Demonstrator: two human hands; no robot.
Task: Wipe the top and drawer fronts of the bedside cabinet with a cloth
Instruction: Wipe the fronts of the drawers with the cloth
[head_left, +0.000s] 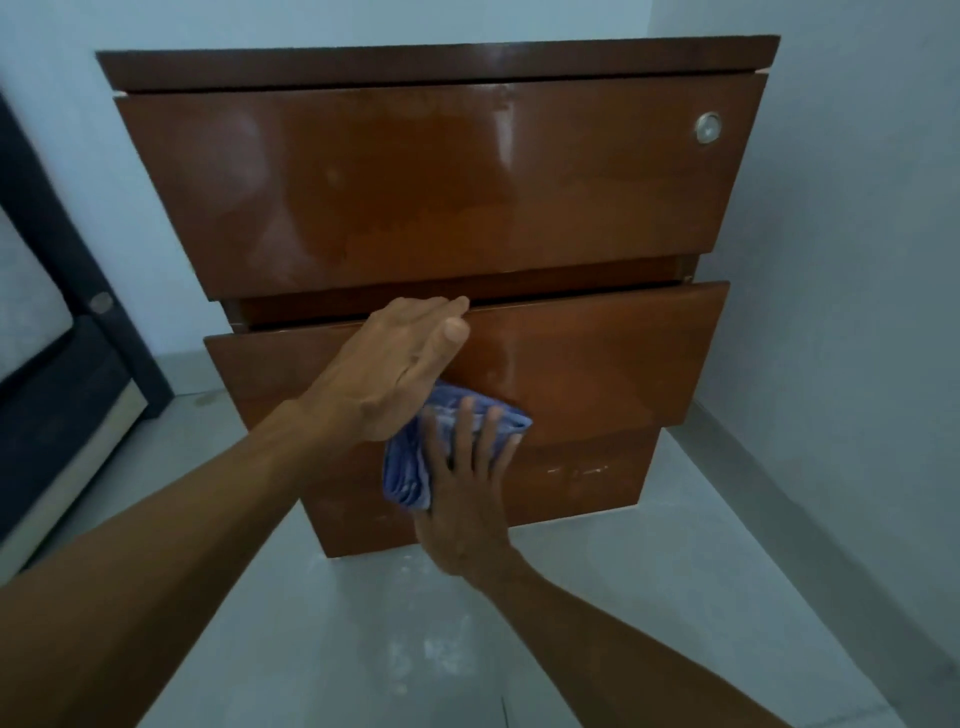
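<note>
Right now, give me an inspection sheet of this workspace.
Surface: grey floor, pale dusty marks in front of the cabinet.
Job's things: brown bedside cabinet with three drawer fronts; top drawer front glossy and streaked, round lock at its right; middle drawer front stands slightly out; folded blue cloth pressed against the fronts.
Clutter: nothing seen.
Hands: left hand on the middle drawer's upper edge; right hand flat on the cloth, fingers spread.
Cables: nothing seen.
Surroundings: pale wall behind and right; dark furniture at left.
</note>
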